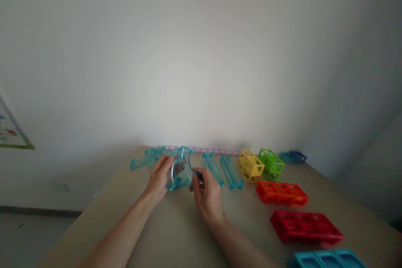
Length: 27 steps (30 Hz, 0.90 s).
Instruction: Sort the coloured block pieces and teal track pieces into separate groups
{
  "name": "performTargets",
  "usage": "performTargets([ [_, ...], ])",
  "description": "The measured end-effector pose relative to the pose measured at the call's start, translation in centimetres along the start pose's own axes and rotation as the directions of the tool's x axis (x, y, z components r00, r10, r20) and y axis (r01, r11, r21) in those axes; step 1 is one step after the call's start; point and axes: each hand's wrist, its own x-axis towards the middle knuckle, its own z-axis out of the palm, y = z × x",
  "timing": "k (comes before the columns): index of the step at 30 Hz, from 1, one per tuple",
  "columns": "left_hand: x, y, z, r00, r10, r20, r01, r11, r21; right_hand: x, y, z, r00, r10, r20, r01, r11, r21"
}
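My left hand (161, 174) is closed round a see-through teal curved track piece (179, 169) and holds it up over the table. Close to its right, my right hand (205, 190) pinches a thin teal curved part (190, 161); the fingers hide its lower end, and I cannot tell whether it joins the curved piece. Behind my right hand, two straight clear teal track pieces, a nearer-left one (213, 169) and another (231, 172), lie side by side. More teal curved pieces (141, 162) rest beyond my left hand.
To the right stand a yellow cube frame (250, 166) and a green one (271, 164). Orange (282, 193), red (305, 227) and blue (328, 258) block frames run down the table's right side. A dark blue piece (297, 157) sits at the back right, near the wall (201, 58).
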Motion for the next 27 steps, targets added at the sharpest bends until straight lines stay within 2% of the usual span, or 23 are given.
performTargets([
  [3,-0.76,0.40,0.88,0.994,-0.076,0.074,0.080,0.996,-0.048,-0.01,-0.19,0.02,0.997,0.032,0.072,-0.026,0.997,-0.074],
  [7,-0.91,0.51,0.94,0.996,-0.072,0.045,0.075,0.995,-0.069,0.06,-0.60,-0.21,0.988,-0.040,0.147,0.067,0.980,-0.188],
  [11,-0.60,0.15,0.64,0.997,-0.038,0.070,0.039,0.999,-0.014,0.19,-0.70,-0.23,0.987,-0.129,0.096,0.139,0.984,-0.115],
  [15,-0.52,-0.16,0.68,0.992,-0.048,0.117,0.051,0.998,-0.024,0.26,-0.64,-0.13,0.993,-0.119,-0.003,0.118,0.989,-0.083],
  [20,-0.46,-0.20,0.77,0.998,-0.060,0.027,0.062,0.994,-0.088,0.16,-0.56,-0.14,0.994,-0.095,-0.063,0.092,0.994,-0.052],
  [23,-0.38,-0.20,0.73,0.997,-0.074,0.028,0.077,0.990,-0.119,0.12,-0.58,-0.15,0.995,-0.095,-0.007,0.095,0.995,-0.016],
  [27,-0.47,-0.20,0.65,0.993,-0.085,0.085,0.092,0.993,-0.080,0.01,-0.65,0.00,0.992,-0.090,0.092,0.087,0.996,0.032],
])
